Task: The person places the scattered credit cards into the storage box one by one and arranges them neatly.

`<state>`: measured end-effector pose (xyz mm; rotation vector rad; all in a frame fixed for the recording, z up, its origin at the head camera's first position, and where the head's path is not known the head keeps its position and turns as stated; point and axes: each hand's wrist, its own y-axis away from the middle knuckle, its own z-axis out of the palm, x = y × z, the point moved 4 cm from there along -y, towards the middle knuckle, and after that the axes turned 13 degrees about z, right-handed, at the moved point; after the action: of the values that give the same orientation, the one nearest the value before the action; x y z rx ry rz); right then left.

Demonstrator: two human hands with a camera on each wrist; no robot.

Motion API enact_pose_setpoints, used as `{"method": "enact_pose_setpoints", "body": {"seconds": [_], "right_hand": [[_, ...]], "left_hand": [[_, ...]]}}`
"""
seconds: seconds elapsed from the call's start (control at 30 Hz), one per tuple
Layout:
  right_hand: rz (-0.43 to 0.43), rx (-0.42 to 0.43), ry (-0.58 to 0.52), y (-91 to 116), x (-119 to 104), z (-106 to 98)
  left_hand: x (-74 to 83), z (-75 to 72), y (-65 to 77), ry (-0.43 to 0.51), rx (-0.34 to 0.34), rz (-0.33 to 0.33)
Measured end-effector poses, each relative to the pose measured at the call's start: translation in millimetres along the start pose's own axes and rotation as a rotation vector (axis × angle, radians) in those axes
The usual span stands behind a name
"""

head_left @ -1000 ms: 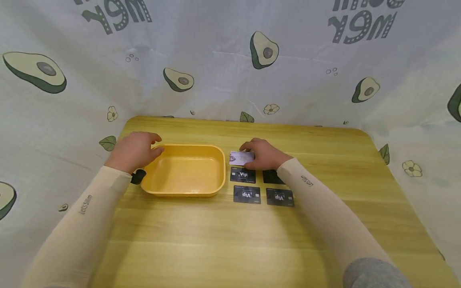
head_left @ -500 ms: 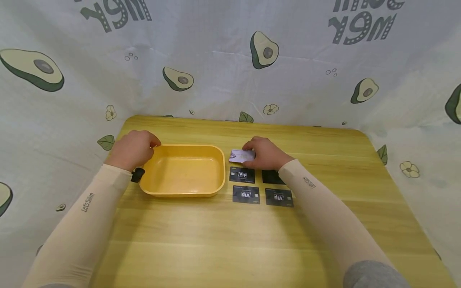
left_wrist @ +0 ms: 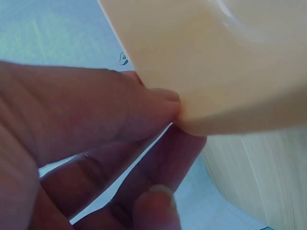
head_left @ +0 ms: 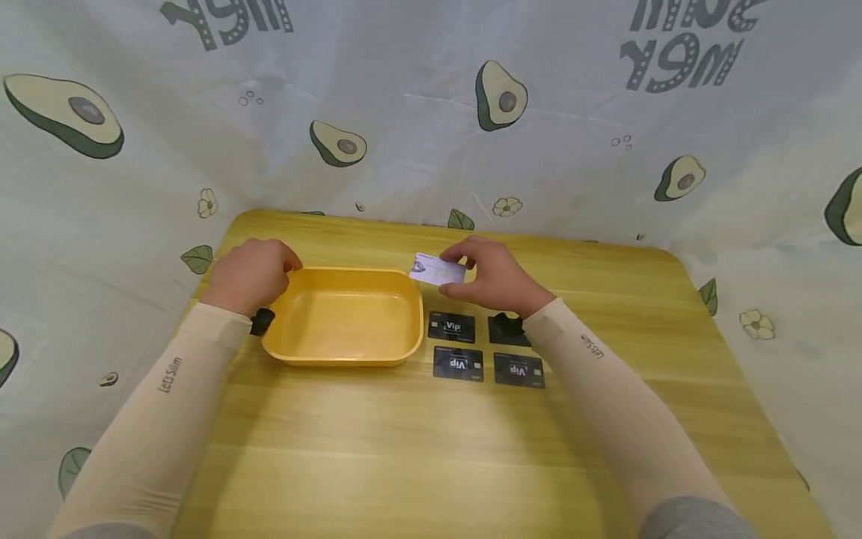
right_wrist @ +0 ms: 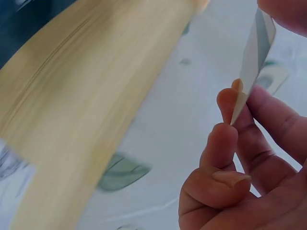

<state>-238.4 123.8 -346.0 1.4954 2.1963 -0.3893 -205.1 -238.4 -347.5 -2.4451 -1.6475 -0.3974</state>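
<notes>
My left hand (head_left: 249, 275) pinches the far left corner of a yellow rectangular tray (head_left: 350, 358); in the left wrist view, thumb and fingers meet across the tray's rim (left_wrist: 158, 62). A light purple card (head_left: 436, 269) is held between thumb and fingers of my right hand (head_left: 494, 275), raised off the table beside the tray's far right corner. The right wrist view catches this card (right_wrist: 254, 62) nearly edge-on. Below the right hand lie dark VIP cards: one (head_left: 451, 327) near the tray, another (head_left: 508, 329) partly covered by the wrist, and two nearer ones (head_left: 458, 363), (head_left: 519, 370).
The wooden table (head_left: 377, 449) has rounded far corners. A pale curtain (head_left: 404, 150) printed with avocados and leaves hangs behind it and along both sides. Nothing lies inside the tray.
My right hand has lifted the purple card from the table and moved it left, toward the tray. My left hand has closed from loose fingers onto the tray's corner.
</notes>
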Motion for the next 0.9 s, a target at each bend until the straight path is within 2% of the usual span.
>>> {"method": "enact_pose_setpoints", "body": {"seconds": [0.13,0.27,0.43,0.57,0.77,0.9], "right_hand": [[-0.056,-0.045,0.023,-2,-31,8],[-0.105,-0.093,0.092,-8,-59,17],[-0.178,-0.149,0.225,-18,-94,34],[-0.209,-0.185,0.38,-26,-119,50],[-0.248,-0.238,0.545,-41,-149,77],[-0.256,-0.251,0.637,-50,-158,101]], "left_hand": [[-4.0,0.7,2.2,0.025,0.013,-0.004],[-4.3,0.5,2.4,0.031,0.033,-0.006],[-3.8,1.5,3.4,0.033,0.045,-0.017],[-5.7,5.2,4.4,0.048,0.056,-0.035],[-9.5,7.9,5.2,0.065,0.069,-0.059],[-10.8,6.8,4.9,0.058,0.083,-0.055]]}}
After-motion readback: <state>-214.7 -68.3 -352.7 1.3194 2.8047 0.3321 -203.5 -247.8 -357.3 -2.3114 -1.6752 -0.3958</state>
